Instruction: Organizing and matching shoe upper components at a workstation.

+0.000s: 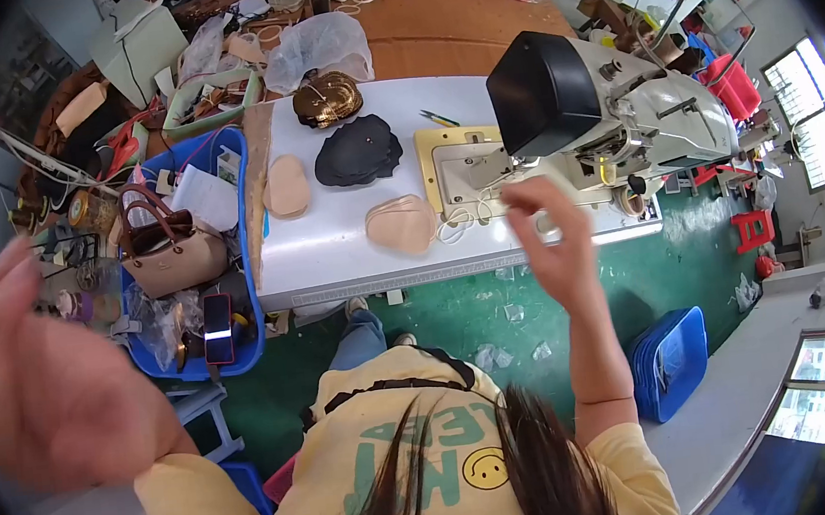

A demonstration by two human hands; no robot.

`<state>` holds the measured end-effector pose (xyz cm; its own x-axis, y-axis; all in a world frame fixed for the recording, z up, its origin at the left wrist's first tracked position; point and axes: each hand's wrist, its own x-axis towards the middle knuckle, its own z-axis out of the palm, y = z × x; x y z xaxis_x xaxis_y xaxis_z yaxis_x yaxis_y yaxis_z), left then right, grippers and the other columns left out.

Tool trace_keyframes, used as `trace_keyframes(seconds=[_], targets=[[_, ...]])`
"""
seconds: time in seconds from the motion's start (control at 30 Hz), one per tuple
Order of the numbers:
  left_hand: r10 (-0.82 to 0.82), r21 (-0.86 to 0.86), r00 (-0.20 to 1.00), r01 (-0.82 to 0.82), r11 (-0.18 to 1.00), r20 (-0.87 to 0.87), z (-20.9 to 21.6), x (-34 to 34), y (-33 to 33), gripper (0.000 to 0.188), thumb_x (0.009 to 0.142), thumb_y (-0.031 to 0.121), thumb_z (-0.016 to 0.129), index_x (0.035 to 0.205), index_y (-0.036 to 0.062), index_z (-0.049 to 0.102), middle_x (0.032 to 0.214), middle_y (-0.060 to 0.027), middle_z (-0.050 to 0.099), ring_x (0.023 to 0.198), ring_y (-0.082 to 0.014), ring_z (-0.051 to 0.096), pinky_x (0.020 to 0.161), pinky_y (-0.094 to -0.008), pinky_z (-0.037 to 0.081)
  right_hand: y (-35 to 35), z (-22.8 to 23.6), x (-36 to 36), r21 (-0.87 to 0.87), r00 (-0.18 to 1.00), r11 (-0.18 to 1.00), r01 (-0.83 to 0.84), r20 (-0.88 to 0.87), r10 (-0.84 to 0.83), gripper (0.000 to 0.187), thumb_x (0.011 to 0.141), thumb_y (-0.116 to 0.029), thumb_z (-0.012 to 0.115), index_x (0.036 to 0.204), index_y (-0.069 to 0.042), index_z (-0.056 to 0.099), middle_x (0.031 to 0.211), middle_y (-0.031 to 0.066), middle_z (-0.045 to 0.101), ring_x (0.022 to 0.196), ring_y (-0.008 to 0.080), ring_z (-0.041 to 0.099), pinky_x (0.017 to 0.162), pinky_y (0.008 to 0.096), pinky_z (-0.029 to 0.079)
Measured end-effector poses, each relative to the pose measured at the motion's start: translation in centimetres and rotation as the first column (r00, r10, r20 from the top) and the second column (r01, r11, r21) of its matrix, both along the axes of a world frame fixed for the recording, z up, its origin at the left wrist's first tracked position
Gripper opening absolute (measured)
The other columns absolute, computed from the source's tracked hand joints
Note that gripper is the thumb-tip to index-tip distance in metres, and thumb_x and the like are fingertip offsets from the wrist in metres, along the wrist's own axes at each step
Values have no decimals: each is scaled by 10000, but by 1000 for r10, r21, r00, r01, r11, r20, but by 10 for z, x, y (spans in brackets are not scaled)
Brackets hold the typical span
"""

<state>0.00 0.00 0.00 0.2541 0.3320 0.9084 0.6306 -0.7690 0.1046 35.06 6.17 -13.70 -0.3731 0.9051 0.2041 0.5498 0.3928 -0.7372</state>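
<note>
The shirt (305, 480) bore green lettering (449, 479); left hand (65, 395) splayed empty, right hand (563, 250) by the sewing machine (684, 118), its grip impossible to tell.

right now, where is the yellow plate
In the head view, the yellow plate lies just right of centre on the white table, right of the black pile, beside the sewing machine.

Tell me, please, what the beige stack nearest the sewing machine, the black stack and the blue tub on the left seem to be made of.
Beige stack: matte, perhaps leather or synthetic sheet, from its thin layered edges.
Black stack: dull, possibly similar sheet, from its uneven edges.
Blue tub: probably plastic, smooth and slightly shiny, from its even colour.
</note>
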Motion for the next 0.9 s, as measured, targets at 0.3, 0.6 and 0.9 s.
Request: trace_keyframes(seconds=[0.3,0.6,0.9], targets=[[130,-890,986,-147,430,-101,-257,-45,115,148,795,108,636,906,12,619,872,-145,640,856,-336,608,752,-418,469,9,-212,-36,-270,920,963,15,380,93,250,801,-189,651,997,-36,636,953,132,652,884,316,631,786,414,500],[19,-742,896,-379,553,-443,-394,-89,195,392,737,7,583,1123,75,561,1111,-150,538,1038,-365,523,827,-435,459,61,-229,-75,-168,861,953,251,490,-140,322,764,-135,668,1070,-57,601,1069,129,563,1015,342,544,848,429,483],[-12,-766,875,-418,488,-485,-418,-115,252,567,718,-23,558,1259,142,511,1296,-133,469,1133,-353,487,873,-469,440,69,-243,-74,-156,811,936,315,556,-181,432,711,-73,701,1121,-69,566,1133,121,487,1076,351,494,880,437,476]])
